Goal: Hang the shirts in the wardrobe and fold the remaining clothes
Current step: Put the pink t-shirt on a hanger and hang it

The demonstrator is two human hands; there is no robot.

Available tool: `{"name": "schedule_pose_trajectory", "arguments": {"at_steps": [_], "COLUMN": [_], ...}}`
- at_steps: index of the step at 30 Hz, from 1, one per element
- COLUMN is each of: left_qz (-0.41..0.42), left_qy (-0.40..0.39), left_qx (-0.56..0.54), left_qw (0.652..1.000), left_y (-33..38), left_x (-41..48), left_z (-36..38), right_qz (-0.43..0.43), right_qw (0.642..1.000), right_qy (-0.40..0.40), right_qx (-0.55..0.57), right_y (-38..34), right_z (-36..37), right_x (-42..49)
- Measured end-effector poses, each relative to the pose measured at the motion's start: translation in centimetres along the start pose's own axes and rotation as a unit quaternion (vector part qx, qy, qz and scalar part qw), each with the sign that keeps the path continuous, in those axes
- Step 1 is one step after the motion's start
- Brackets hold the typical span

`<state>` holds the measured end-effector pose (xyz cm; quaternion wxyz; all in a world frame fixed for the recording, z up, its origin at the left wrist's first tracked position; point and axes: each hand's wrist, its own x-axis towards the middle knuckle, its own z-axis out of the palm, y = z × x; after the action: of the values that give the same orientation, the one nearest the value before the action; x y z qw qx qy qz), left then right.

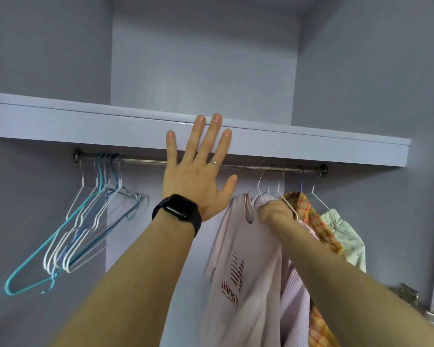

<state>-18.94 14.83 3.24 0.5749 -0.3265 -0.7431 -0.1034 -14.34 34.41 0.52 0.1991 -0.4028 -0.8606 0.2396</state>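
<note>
Your left hand (pixel 198 171) spreads flat against the shelf (pixel 85 121) at centre frame; your right hand (pixel 274 211) pinches the pink shirt (pixel 238 271) collar.

A pale pink printed T-shirt (pixel 238 276), an orange plaid shirt (pixel 308 216) and teal hangers (pixel 60 236) are being shown against lilac wardrobe walls (pixel 203 58).

A pale lilac shelf (pixel 85 121) spans the wardrobe, its top bare where visible. Just beneath it runs a metal rail (pixel 145 160), fixed at both ends. A bunch of empty wire hangers (pixel 85 221) hangs at the rail's left end; at its right end hang a pale pink printed shirt (pixel 238 271), a ribbed pink top (pixel 296 304), an orange plaid shirt (pixel 311 216) and a whitish garment (pixel 348 239)
</note>
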Motion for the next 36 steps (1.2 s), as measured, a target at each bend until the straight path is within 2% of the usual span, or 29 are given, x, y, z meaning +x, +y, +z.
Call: {"name": "schedule_pose_trajectory", "arguments": {"at_steps": [4, 7, 9, 11, 14, 17, 20, 22, 25, 28, 31, 36], "left_qz": [-0.001, -0.004, -0.003, -0.002, -0.005, -0.012, -0.012, -0.015, -0.035, -0.055, -0.09, -0.166], "left_qy": [-0.002, 0.001, -0.006, -0.015, -0.039, -0.065, -0.103, -0.149, -0.245, -0.335, -0.382, -0.364], "left_qx": [0.005, -0.011, -0.015, -0.016, -0.037, -0.046, -0.042, -0.036, -0.031, -0.014, -0.024, -0.201], "left_qw": [1.0, 1.0, 1.0, 1.0, 0.999, 0.997, 0.994, 0.988, 0.968, 0.941, 0.92, 0.894], "left_y": [-0.1, 0.0, 0.1, 0.0, 0.1, 0.4, 0.6, 0.6, 0.3, 0.8, 2.0, 6.2], "left_x": [-0.1, -0.3, -0.7, -0.7, -0.6, -0.6, -0.6, 0.0, 0.8, 1.7, 2.8, 3.3], "left_z": [0.2, 0.2, 0.3, 0.1, -0.7, -1.5, -2.1, -2.9, -4.7, -7.1, -9.4, -14.1], "right_qz": [0.039, 0.02, -0.008, -0.028, -0.011, 0.009, 0.005, -0.015, -0.069, -0.119, -0.155, -0.169], "right_qw": [0.998, 1.0, 0.998, 0.988, 0.978, 0.983, 0.988, 0.983, 0.976, 0.978, 0.98, 0.985], "right_qy": [0.042, 0.01, -0.005, 0.021, 0.051, 0.023, -0.046, -0.094, -0.113, -0.114, -0.093, -0.017], "right_qx": [0.012, -0.013, -0.065, -0.15, -0.201, -0.18, -0.147, -0.16, -0.171, -0.125, -0.081, -0.009], "right_y": [0.8, 1.9, 3.3, 4.4, 5.7, 5.8, 5.9, 5.3, 4.3, 4.0, 4.6, 8.7], "right_z": [1.9, 2.1, 2.0, 1.2, -0.2, -1.5, -2.9, -4.8, -8.4, -13.0, -17.2, -23.0], "right_x": [0.2, -0.3, -0.7, -1.1, -1.0, -1.1, -1.8, -2.5, -4.8, -8.2, -11.4, -18.0]}}
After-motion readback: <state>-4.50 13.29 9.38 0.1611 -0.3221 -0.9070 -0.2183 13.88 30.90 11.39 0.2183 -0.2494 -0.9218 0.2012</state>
